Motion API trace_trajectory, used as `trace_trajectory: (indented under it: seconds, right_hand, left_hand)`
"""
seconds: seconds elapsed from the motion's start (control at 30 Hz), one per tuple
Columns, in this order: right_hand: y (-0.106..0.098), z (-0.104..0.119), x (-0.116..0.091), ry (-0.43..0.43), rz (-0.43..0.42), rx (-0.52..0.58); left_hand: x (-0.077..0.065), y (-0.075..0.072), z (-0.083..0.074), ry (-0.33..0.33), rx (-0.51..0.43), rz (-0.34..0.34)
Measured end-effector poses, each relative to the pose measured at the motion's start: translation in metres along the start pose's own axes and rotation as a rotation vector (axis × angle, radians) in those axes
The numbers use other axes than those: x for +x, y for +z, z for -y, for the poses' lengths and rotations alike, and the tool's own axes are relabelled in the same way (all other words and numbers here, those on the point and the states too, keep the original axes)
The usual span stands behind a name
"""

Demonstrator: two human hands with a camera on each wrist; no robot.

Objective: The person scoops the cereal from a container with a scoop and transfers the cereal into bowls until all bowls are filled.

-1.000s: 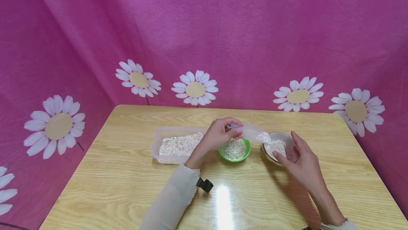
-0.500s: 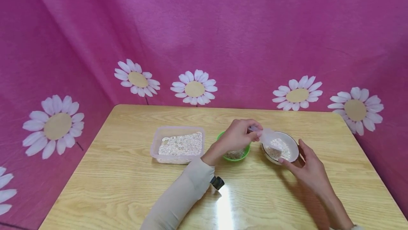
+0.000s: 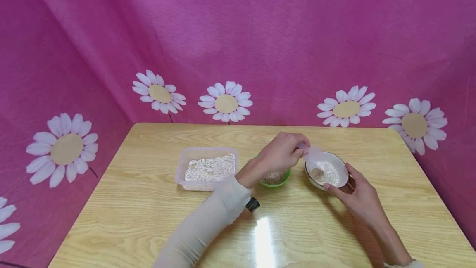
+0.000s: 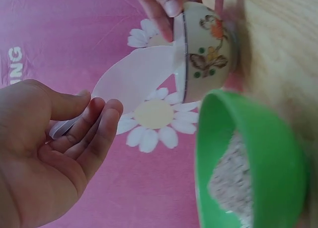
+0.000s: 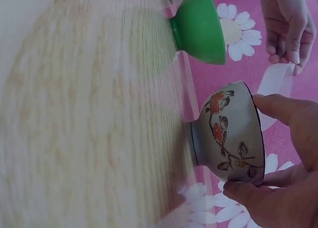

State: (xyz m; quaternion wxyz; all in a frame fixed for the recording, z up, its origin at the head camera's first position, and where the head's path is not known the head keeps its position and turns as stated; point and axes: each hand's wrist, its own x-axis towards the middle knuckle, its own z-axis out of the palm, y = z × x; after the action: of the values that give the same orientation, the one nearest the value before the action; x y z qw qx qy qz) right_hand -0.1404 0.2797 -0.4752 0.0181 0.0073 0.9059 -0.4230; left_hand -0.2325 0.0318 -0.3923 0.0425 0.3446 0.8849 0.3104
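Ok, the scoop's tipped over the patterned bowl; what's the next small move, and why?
I'd likely give the scoop a light shake before withdrawing it: the left hand pinches it, angled down at the patterned bowl, where flakes lie; the right hand holds that bowl, and I can't tell whether the scoop is empty.

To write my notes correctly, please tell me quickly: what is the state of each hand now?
Left hand: holding the translucent scoop, pinched at its handle.
Right hand: holding the patterned bowl at its rim.
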Motion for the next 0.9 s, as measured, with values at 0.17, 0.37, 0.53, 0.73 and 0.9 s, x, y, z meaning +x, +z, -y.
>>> trace_trajectory:
  seconds: [0.17, 0.37, 0.53, 0.73, 0.9]
  right_hand:
    - [-0.002, 0.0, 0.002, 0.012, 0.011, -0.007]
    - [-0.002, 0.001, 0.001, -0.002, 0.001, 0.002]
    - [-0.002, 0.005, -0.003, -0.049, -0.081, -0.084]
    - [-0.004, 0.021, -0.002, -0.112, -0.156, -0.117]
    - [0.003, 0.04, 0.001, -0.17, -0.181, -0.116]
  left_hand:
    - [-0.001, -0.012, -0.007, 0.022, 0.017, -0.014]
    - [-0.013, -0.016, -0.003, 0.006, -0.098, -0.05]
    - [-0.035, -0.023, 0.009, -0.068, -0.281, -0.092]
    - [-0.067, -0.034, 0.031, -0.157, -0.427, -0.221]
    - [-0.094, -0.042, 0.052, -0.226, -0.469, -0.323]
